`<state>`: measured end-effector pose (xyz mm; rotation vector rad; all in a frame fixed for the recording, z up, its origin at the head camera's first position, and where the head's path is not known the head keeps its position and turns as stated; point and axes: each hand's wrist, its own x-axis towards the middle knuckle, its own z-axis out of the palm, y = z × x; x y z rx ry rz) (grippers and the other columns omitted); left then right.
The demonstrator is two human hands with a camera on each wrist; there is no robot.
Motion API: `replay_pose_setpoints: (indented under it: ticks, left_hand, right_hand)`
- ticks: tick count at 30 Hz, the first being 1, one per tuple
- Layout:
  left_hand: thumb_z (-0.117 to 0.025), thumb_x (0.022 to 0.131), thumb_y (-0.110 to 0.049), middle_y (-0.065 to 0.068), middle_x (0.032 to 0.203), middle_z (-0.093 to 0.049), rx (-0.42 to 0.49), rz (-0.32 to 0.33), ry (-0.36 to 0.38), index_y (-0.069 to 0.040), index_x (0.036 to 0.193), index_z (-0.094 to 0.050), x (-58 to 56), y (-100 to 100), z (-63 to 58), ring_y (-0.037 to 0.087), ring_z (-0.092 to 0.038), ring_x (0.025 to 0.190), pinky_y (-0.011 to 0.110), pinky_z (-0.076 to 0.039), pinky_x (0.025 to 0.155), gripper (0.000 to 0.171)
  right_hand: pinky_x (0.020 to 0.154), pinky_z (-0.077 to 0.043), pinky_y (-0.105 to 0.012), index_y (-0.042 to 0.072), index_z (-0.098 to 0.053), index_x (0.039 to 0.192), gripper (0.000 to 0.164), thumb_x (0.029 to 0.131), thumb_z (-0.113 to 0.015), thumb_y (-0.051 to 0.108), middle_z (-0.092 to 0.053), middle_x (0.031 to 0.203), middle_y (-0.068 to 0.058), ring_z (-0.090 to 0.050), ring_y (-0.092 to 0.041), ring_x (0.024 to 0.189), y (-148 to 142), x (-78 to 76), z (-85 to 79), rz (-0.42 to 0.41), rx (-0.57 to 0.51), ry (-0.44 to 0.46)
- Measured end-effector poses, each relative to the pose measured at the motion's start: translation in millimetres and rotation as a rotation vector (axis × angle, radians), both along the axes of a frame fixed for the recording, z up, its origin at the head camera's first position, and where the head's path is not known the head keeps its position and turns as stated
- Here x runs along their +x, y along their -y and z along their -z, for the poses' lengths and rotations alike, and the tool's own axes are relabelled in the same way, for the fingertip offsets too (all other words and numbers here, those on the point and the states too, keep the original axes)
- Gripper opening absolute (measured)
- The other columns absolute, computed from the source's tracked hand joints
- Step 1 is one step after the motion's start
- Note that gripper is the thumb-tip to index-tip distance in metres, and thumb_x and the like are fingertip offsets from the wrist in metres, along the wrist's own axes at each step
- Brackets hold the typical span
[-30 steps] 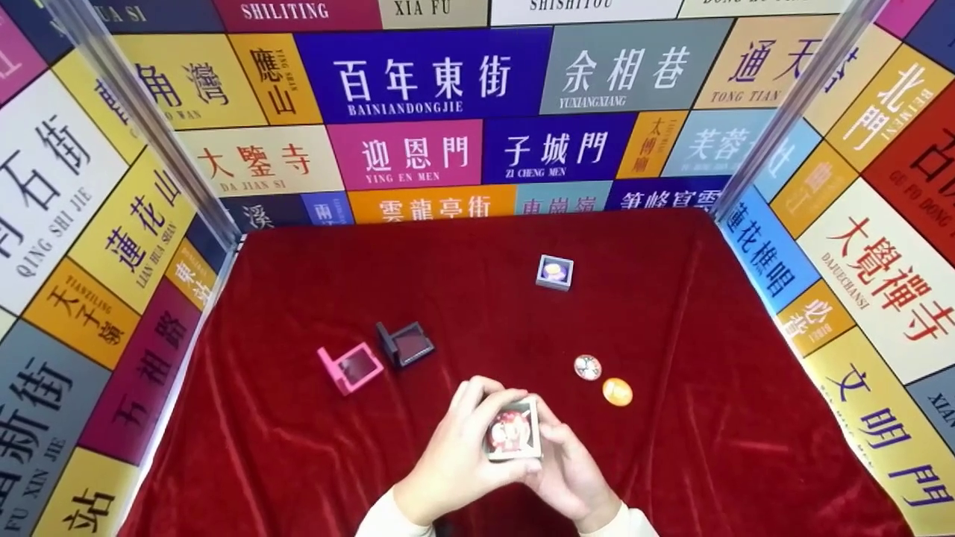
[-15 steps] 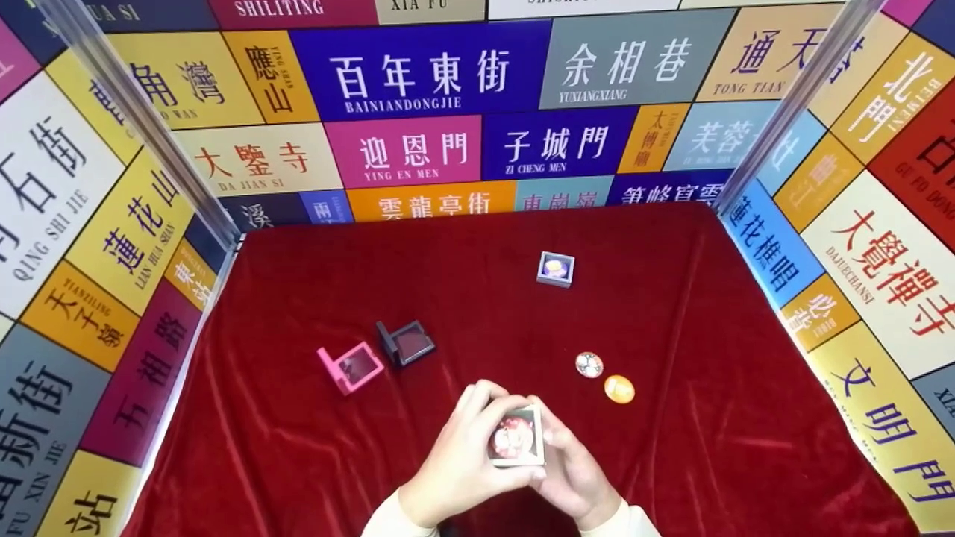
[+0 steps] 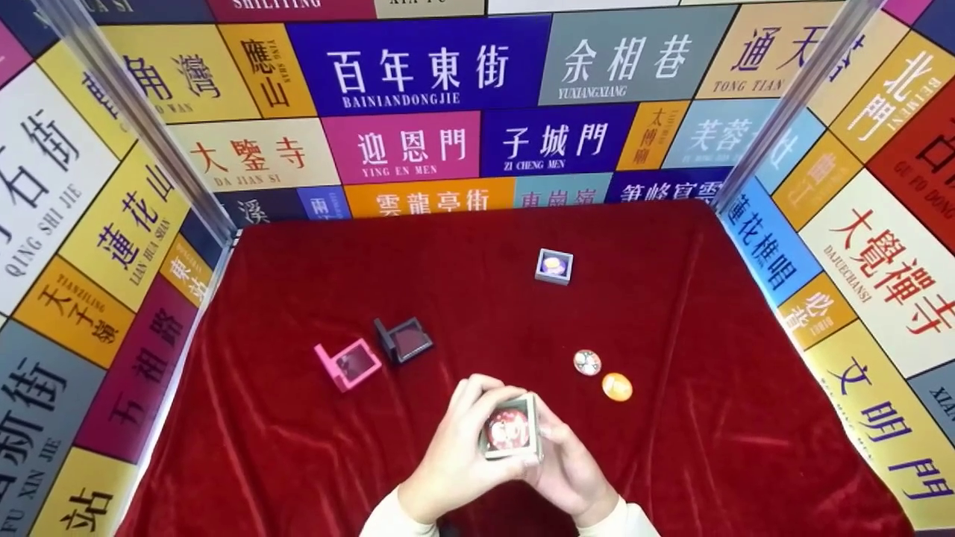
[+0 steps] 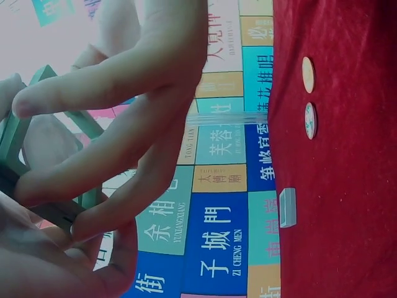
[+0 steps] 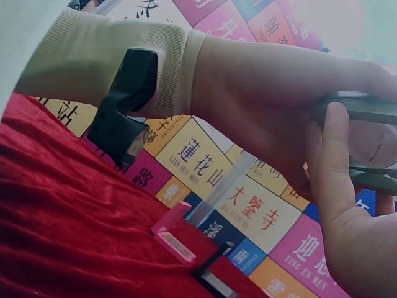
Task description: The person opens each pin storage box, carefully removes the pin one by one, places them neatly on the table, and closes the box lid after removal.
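Observation:
Both hands hold a small square grey-green frame box (image 3: 532, 453) up above the cloth, near the front. Inside its frame a round badge (image 3: 509, 430) with a red and white picture faces up toward the head camera. My left hand (image 3: 456, 455) grips the box with fingers curled over its far side and thumb along the near edge. From the other side, my right hand (image 3: 569, 470) holds its right edge and underside. In the left wrist view, left fingers (image 4: 118, 84) cross the green frame (image 4: 13, 136); the badge's pale back shows through the opening.
On the red cloth (image 3: 298, 462) stand an open pink box (image 3: 348, 365) and an open black box (image 3: 404, 340) at left. A grey box (image 3: 554, 267) with a badge sits far back. Right of the hands lie a patterned badge (image 3: 587, 362) and an orange badge (image 3: 618, 386). Sign-printed walls (image 3: 418, 67) enclose the cloth.
The box has tilted slightly in the hands and shifted a little. Both hands keep their hold throughout. The boxes and badges on the cloth stay put; the head view shifts slightly.

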<state>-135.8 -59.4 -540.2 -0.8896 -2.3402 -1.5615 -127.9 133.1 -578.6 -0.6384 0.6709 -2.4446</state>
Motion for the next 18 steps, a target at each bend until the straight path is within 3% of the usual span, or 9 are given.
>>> replay_pose_setpoints:
  ticks: [5,11,18]
  left_hand:
    - [-0.096,0.081,-0.037,-0.011,0.138,-0.052,0.043,0.002,0.026,-0.026,0.149,-0.063,-1.5,2,-2.5,0.017,-0.048,0.129,0.040,-0.051,0.101,0.077]
    - [-0.094,0.085,-0.039,-0.012,0.141,-0.055,0.112,-0.029,0.090,-0.034,0.151,-0.062,-3.7,7,-7.9,0.019,-0.048,0.133,0.044,-0.048,0.107,0.074]
    - [-0.100,0.078,-0.028,-0.007,0.141,-0.059,0.197,-0.030,0.097,-0.031,0.154,-0.061,-4.9,10,-7.3,0.023,-0.055,0.131,0.047,-0.047,0.111,0.085]
  right_hand:
    - [0.106,-0.053,-0.044,0.015,-0.041,0.162,0.050,0.112,-0.040,0.018,-0.053,0.156,-0.014,-0.058,-0.029,0.135,-1,-1.3,0.4,-0.011,-0.013,0.011]
    - [0.099,-0.057,-0.045,0.011,-0.048,0.152,0.042,0.112,-0.037,0.016,-0.062,0.139,-0.016,-0.068,-0.027,0.115,-3,-8.0,-2.7,-0.007,-0.022,0.019]
    - [0.097,-0.058,-0.042,0.007,-0.047,0.152,0.042,0.113,-0.037,0.018,-0.064,0.134,-0.017,-0.070,-0.026,0.106,-4,-11.5,-5.8,-0.004,-0.028,0.027]
